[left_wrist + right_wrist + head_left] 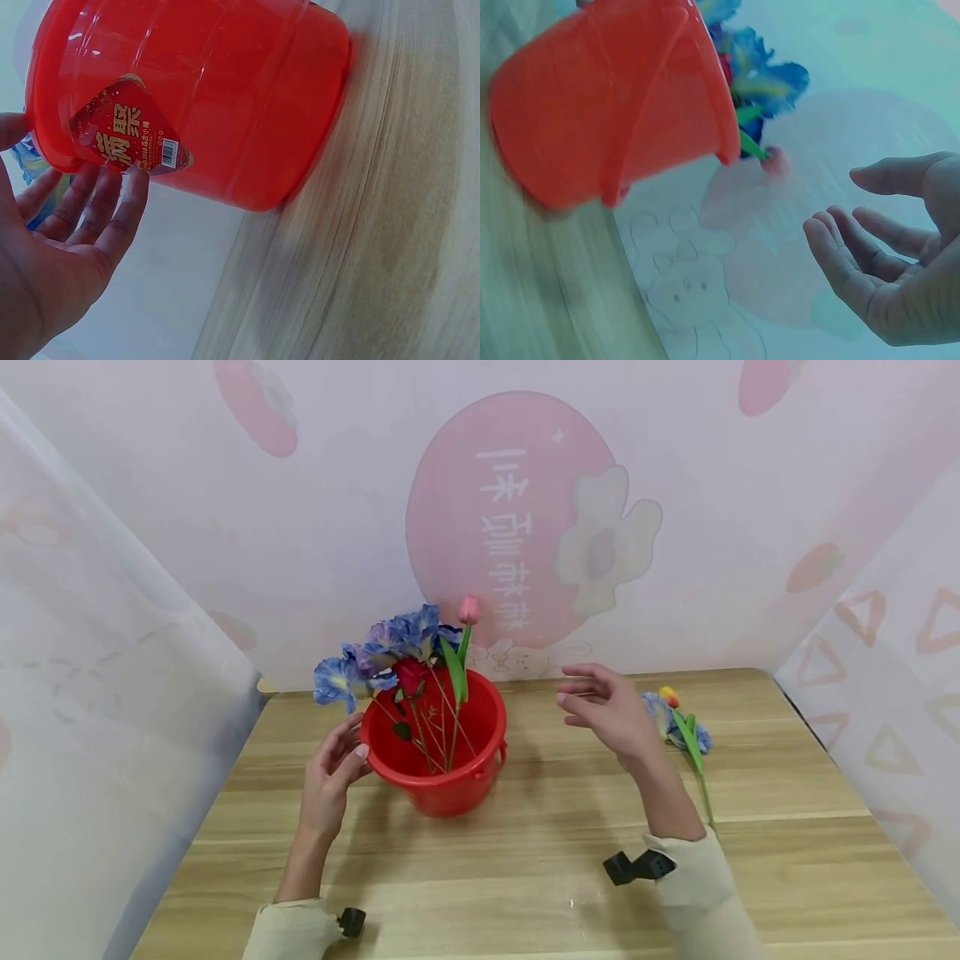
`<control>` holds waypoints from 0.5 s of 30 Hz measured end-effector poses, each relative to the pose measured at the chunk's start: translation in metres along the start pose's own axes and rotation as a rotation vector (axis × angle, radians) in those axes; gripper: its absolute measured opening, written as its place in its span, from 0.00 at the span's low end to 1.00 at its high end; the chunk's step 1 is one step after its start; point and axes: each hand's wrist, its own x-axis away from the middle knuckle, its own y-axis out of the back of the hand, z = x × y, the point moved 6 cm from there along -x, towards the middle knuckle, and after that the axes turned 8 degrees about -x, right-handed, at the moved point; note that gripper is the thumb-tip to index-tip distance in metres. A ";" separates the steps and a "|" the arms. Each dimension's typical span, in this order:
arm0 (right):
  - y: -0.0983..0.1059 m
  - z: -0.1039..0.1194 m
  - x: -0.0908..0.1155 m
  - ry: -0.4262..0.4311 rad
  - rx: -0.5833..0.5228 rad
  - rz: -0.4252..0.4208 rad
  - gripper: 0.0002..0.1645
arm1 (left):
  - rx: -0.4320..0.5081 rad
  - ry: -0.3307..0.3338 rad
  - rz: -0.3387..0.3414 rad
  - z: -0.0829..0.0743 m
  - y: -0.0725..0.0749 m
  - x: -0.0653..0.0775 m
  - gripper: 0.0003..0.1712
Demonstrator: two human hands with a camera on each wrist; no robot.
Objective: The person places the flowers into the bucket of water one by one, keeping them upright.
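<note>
A red plastic bucket (448, 795) stands on the wooden table, holding blue-purple artificial irises (416, 633), a red rose (410, 677) and a pink tulip (468, 610). Their stems lean against its inside. My left hand (326, 781) is at the bucket's left side. In the left wrist view, its thumb is at the rim and its fairly straight fingers reach the wall beside a diamond-shaped sticker (133, 129). My right hand (609, 714) hovers right of the bucket with nothing in it, its fingers loosely bent and thumb apart in the right wrist view.
On the table's right side lie a blue flower (699, 739) and an orange-yellow tulip (670, 697), partly behind my right hand and forearm. A printed pale wall sheet (330, 527) rises at the table's back edge. The bucket's handle (641, 112) hangs down its side.
</note>
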 end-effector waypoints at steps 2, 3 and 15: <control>0.010 -0.003 0.005 -0.012 -0.009 -0.010 0.31 | -0.003 0.003 -0.002 0.000 0.000 0.000 0.28; 0.014 -0.004 0.008 -0.017 -0.012 -0.015 0.31 | -0.006 0.004 -0.003 0.000 0.000 0.001 0.28; 0.058 -0.024 0.030 -0.044 -0.004 -0.076 0.34 | -0.011 0.003 -0.004 -0.001 0.000 -0.001 0.28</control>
